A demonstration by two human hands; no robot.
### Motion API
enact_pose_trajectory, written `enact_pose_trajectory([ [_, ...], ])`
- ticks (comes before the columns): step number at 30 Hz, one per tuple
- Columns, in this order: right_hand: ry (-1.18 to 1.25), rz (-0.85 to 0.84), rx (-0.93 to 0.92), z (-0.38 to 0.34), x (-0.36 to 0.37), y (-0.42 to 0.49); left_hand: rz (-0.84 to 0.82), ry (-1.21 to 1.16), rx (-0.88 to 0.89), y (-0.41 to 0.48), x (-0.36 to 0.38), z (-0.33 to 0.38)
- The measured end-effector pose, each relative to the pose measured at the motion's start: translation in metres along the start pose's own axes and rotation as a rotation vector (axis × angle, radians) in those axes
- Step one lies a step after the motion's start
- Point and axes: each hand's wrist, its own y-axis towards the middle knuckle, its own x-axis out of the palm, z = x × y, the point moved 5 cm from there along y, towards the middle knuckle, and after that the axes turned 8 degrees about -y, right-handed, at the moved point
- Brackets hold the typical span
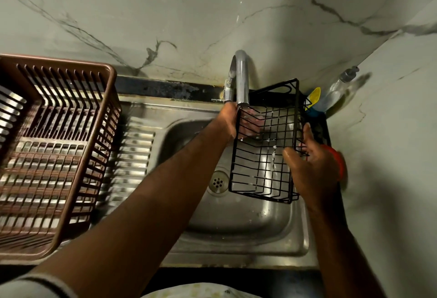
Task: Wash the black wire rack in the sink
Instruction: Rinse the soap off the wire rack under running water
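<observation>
**Hands at the rack beneath the faucet**

Your left hand (230, 120) grips the black wire rack (260, 148) by its left edge, just below the faucet (243, 77) spout, with the fingers curled through behind the wires. Your right hand (312, 165) lies against the rack's opposite side, right of the faucet and nearer you. Its thumb is over the wires and one finger stretches up along the edge. The hand is blurred, so whether it truly grips cannot be told. A blurred red-orange thing (338, 160) shows at that hand's far side.

The rack hangs tilted under the spout, above the sink (236, 222) basin, with white flecks on its wires. Below the faucet, just left of the rack's near corner, is the drain (218, 182). Right of the faucet stand a clear pump bottle (335, 94) and a yellow thing (314, 96). Well left of the faucet sits a brown slatted basket (59, 61).
</observation>
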Motion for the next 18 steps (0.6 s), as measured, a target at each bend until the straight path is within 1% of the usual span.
enact_pose_trajectory([
  [2,-0.012,0.028,0.007,-0.001,-0.007,0.001,0.007,-0.061,-0.028,0.005,0.007,0.006],
  [4,-0.001,0.043,0.032,0.001,-0.009,0.001,0.003,-0.223,-0.041,0.004,0.015,0.012],
  [9,0.082,0.109,0.087,0.011,-0.012,-0.001,0.154,-0.532,0.113,0.005,0.023,0.022],
  [13,0.058,0.135,0.091,0.014,-0.017,-0.002,0.195,-0.810,0.134,0.002,0.028,0.026],
  [15,0.066,0.126,0.085,0.016,-0.016,-0.003,0.217,-0.861,0.158,-0.007,0.029,0.027],
  [18,0.061,0.104,0.084,0.016,-0.017,-0.007,0.232,-0.837,0.147,-0.013,0.025,0.019],
])
